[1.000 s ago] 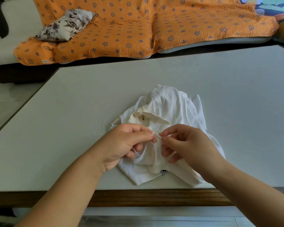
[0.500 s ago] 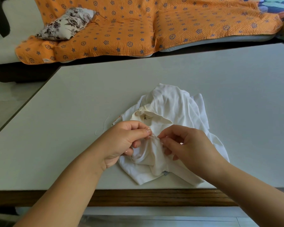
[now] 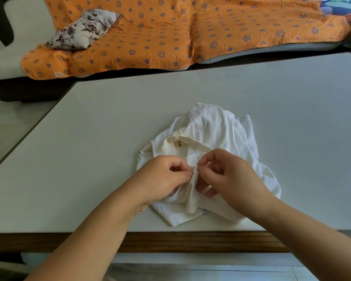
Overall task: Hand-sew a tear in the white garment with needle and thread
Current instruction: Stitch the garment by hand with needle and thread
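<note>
On the pale counter (image 3: 89, 179), the white garment (image 3: 217, 130) lies bunched near the front edge; your left grip (image 3: 162, 177) pinches up a fold, likely to steady the cloth for stitching. A loose thread (image 3: 128, 157) curls just left of it. Your right grip (image 3: 231, 179) pinches the needle (image 3: 198, 160), upright beside that fold.

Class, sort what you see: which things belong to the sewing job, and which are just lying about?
Job: white garment, needle, thread, left hand, right hand.
Lying about: floral cushion, orange cover.
</note>
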### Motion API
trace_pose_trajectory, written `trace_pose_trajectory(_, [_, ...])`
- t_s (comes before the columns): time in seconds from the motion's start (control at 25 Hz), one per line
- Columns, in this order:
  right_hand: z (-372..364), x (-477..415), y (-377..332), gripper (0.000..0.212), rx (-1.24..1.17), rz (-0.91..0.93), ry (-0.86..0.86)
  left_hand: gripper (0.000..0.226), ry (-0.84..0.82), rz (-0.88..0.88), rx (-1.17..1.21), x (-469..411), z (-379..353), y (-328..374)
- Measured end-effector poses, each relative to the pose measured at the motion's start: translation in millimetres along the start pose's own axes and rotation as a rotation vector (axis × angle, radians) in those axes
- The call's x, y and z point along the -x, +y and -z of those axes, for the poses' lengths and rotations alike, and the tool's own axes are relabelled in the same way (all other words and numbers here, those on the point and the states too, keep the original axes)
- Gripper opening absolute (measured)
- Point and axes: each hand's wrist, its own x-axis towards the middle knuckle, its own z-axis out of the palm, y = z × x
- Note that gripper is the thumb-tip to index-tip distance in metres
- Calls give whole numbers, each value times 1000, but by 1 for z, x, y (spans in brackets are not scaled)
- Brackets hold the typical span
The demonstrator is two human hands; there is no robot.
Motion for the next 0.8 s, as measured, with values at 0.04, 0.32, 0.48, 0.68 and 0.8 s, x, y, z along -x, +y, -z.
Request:
trace_pose_trajectory(0.04, [2,-1,-1,8,-49,-33,-13,14,-3,5,46,0,1,0])
trace_pose_trajectory(0.32, [10,-1,-9,8,-342,-92,-32,11,-15,40,162,0,-1,2])
trace_pose_trajectory(0.48, [20,-6,-9,10,-708,-181,-23,6,-43,140,569,-2,6,5])
trace_pose_trajectory(0.68, [17,-5,-3,9,-824,-276,-90,11,-172,286,981,-3,3,8])
trace_pose_trajectory(0.8, [17,-5,1,7,-790,-274,-49,12,-132,274,895,-3,-2,6])
